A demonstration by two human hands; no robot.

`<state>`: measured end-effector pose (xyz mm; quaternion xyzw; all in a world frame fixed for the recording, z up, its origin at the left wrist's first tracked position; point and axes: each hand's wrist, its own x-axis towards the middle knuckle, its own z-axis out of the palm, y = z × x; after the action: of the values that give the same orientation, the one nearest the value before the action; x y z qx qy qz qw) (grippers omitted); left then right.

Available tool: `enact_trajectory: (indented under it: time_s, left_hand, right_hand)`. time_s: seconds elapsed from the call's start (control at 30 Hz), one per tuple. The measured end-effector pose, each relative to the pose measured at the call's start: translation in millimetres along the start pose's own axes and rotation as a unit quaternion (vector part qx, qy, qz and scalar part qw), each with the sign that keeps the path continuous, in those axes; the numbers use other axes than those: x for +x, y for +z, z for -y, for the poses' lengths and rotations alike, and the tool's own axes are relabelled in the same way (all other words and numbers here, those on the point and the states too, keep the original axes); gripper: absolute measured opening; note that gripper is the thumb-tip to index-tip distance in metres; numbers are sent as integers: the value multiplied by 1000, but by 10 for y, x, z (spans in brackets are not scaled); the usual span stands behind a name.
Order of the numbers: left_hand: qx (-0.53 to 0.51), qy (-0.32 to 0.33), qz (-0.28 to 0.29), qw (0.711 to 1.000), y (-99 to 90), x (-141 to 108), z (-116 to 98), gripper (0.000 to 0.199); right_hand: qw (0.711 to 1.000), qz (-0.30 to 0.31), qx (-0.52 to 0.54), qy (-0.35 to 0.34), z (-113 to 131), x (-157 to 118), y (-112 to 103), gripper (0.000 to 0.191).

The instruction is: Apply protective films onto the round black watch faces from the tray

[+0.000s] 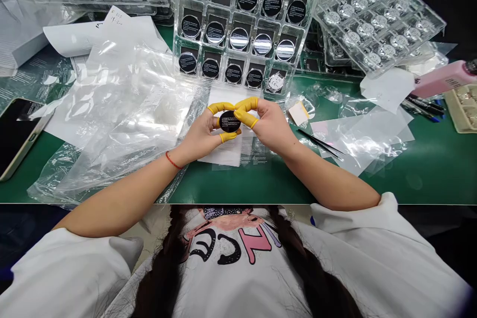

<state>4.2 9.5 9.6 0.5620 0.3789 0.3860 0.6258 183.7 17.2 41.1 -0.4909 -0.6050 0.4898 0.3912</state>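
Observation:
A round black watch face (pixel 229 121) with small white print is held up over white paper (pixel 223 157). My left hand (pixel 208 131), with yellow finger covers, grips its rim between the fingers above and the thumb below. My right hand (pixel 263 119), also in yellow finger covers, pinches the upper right edge of the same face. Behind my hands stands a clear tray (pixel 244 15) of watch pieces; most show black printed faces, two look silvery, and one compartment shows only a dark square.
Plastic bags and sheets (pixel 122 89) cover the left side, beside a phone (pixel 22 131). Black tweezers (pixel 320 143) lie right of my right hand. A clear tray of silvery pieces (pixel 380 22), a pink bottle (pixel 443 78) and pens (pixel 423 107) are further right.

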Motion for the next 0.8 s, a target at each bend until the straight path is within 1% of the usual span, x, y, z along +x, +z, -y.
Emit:
enact_trajectory:
  time_s: [0.07, 0.13, 0.2, 0.23, 0.27, 0.3, 0.37, 0.4, 0.43, 0.47, 0.5, 0.53, 0.6, 0.63, 0.7, 0.73, 0.77, 0.8]
  left_hand:
    - [-5, -7, 2, 1000, 1, 11, 3, 60]
    - [-15, -13, 1, 1000, -5, 22, -4, 60]
    - [-23, -18, -10, 1000, -26, 25, -29, 60]
    - [-30, -18, -13, 999, -42, 22, -49, 61]
    - [-43, -16, -14, 999, -59, 16, -70, 62]
    - [-61, -11, -13, 998, -76, 9, -90, 64]
    - [-105, -2, -4, 994, -97, -2, -117, 68]
    - [-119, -2, 0, 993, -98, -2, -117, 69]
    - [-121, -10, 2, 993, -92, 4, -108, 69]
    - [-110, -23, 3, 994, -80, 14, -89, 68]
    - [-89, -39, 5, 995, -64, 29, -61, 66]
    - [-63, -56, 4, 996, -47, 46, -28, 64]
    - [-11, -67, -1, 998, -19, 78, 42, 62]
    - [6, -65, -2, 998, -10, 89, 73, 62]
    - [23, -57, -4, 998, -3, 99, 116, 62]
    - [28, -53, -5, 998, -4, 98, 126, 62]
    - [30, -51, -8, 998, -5, 96, 131, 62]
    - [30, -48, -10, 998, -7, 93, 131, 62]
  right_hand:
    - [999, -1, -28, -19, -7, -1, -8, 22]
    - [991, -17, -104, -81, -5, 6, -79, 22]
    - [964, -50, -221, -142, 8, 18, -234, 22]
    - [944, -67, -288, -144, 15, 22, -338, 23]
    - [923, -81, -358, -114, 20, 21, -453, 24]
    - [899, -89, -426, -57, 19, 15, -572, 25]
    - [834, -88, -537, 90, -11, -21, -792, 28]
    - [802, -81, -571, 153, -42, -48, -884, 30]
    - [778, -75, -591, 199, -84, -79, -961, 32]
    - [765, -70, -599, 226, -135, -111, -1023, 34]
    - [762, -68, -598, 239, -191, -141, -1071, 35]
    - [767, -72, -590, 243, -246, -169, -1106, 35]
    - [787, -100, -566, 223, -333, -211, -1134, 28]
    - [801, -127, -551, 198, -354, -227, -1123, 22]
    - [833, -184, -510, 107, -344, -254, -1033, 11]
    - [852, -199, -482, 45, -314, -266, -949, 12]
    - [870, -198, -450, -20, -275, -277, -840, 13]
    - [887, -182, -418, -79, -233, -286, -710, 14]
